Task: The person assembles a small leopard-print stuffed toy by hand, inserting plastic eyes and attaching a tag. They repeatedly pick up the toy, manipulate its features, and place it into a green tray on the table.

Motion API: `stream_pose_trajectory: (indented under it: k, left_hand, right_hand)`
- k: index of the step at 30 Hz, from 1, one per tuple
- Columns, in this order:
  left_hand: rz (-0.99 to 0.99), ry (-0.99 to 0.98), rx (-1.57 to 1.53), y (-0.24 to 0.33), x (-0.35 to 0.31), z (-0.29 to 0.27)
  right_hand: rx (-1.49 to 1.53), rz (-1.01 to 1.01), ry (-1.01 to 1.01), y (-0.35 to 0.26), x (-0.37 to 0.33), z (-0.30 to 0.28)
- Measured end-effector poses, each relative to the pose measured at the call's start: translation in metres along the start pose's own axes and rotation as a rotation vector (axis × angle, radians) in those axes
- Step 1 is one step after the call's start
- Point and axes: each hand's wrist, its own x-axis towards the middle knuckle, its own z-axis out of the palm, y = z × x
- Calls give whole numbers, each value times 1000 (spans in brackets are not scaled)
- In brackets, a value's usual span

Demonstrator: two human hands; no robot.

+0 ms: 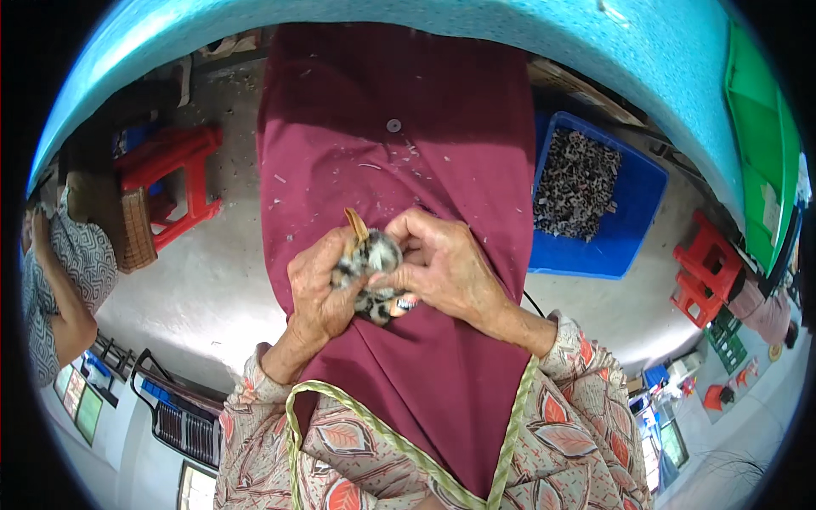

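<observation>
A small fluffy plush toy (384,253), mottled black, white and grey, is held over my lap. An orange-tan pointed flap (356,224) sticks up from its far end. Near its lower right side shows a small orange and white piece, too small to make out. My left hand (323,280) wraps round the toy's left side, fingers closed. With thumb and forefinger pinched together, my right hand (446,268) works at the toy's right side; whether a thread or tuft lies between those fingertips is hidden. Beneath both hands spreads a maroon apron (340,153) with bits of fluff on it.
A light-blue tabletop (255,19) curves across the far side. On the right, a blue bin (586,259) holds black-and-white scraps. Red stools (191,170) stand at left and right. Another person's arm (68,306) shows at far left. A green tray (756,144) lies at far right.
</observation>
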Motion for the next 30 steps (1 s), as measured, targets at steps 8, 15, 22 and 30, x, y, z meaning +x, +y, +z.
stream_pose_trajectory:
  k: [8,15,22,30]
  left_hand:
    - [-132,76,-110,-31,-8,9]
    - [-138,133,-163,-29,-10,12]
    - [-285,180,-355,-31,-9,14]
    - [-286,157,-437,-28,-10,10]
  right_hand:
    - [23,45,-22,22,25,7]
    - [56,129,-12,22,28,9]
    - [152,190,-36,22,37,11]
    - [164,231,-134,9,39,-5]
